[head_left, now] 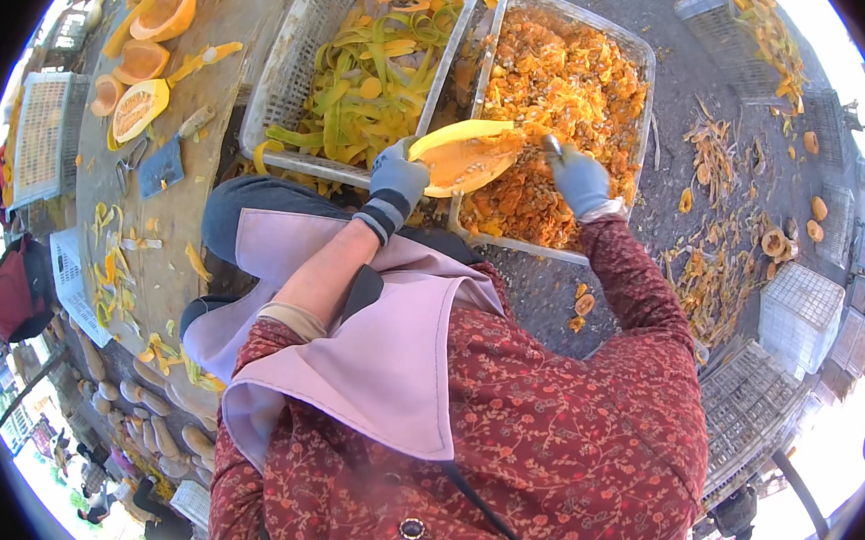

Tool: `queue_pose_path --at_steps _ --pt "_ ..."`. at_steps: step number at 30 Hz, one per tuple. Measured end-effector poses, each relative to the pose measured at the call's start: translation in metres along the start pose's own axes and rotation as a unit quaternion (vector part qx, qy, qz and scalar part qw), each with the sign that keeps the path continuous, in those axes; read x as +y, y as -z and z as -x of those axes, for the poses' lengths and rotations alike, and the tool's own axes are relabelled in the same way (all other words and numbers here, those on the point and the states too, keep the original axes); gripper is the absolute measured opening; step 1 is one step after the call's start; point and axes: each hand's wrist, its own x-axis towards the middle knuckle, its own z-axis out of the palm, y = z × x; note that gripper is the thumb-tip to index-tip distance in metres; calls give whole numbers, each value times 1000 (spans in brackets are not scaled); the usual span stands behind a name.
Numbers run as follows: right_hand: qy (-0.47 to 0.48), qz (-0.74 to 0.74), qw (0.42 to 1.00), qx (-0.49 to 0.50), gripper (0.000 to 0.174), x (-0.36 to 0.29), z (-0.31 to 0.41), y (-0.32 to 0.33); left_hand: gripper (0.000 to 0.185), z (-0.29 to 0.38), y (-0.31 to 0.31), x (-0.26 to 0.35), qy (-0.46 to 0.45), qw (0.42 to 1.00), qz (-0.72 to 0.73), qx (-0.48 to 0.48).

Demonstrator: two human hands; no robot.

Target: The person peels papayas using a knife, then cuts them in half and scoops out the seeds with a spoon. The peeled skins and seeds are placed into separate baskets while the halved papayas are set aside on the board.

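My left hand (400,171), in a grey work glove, is shut on the near left end of a peeled, halved pumpkin (464,168), its hollow side showing some seeds and pulp. Gloved too, my right hand (580,178) grips a metal scraping tool (552,147) just right of the pumpkin's far end; the tool's working end is hard to make out. Below both lies a pale plastic crate (647,104) full of orange pulp and seeds (559,76). Left of it, a larger perforated crate (267,100) holds green and yellow peelings (374,78).
On the wooden table (217,22) at left lie pumpkin halves (163,12), a blue scraper blade (161,168), a peeler (131,165) and peel scraps. Pulp and peel litter the ground (713,237) at right, near stacked crates (802,307). A person (21,290) is at far left.
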Motion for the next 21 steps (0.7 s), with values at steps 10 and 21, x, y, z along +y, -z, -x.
queue_pose_path --at_steps 10,21 --pt "153 -91 983 -42 44 -82 -7 -8 42 1 2 0 -10 1000 -14 -4" --pt "81 -316 939 -110 53 -97 33 6 44 4 -5 -15 -9 1000 -14 26"
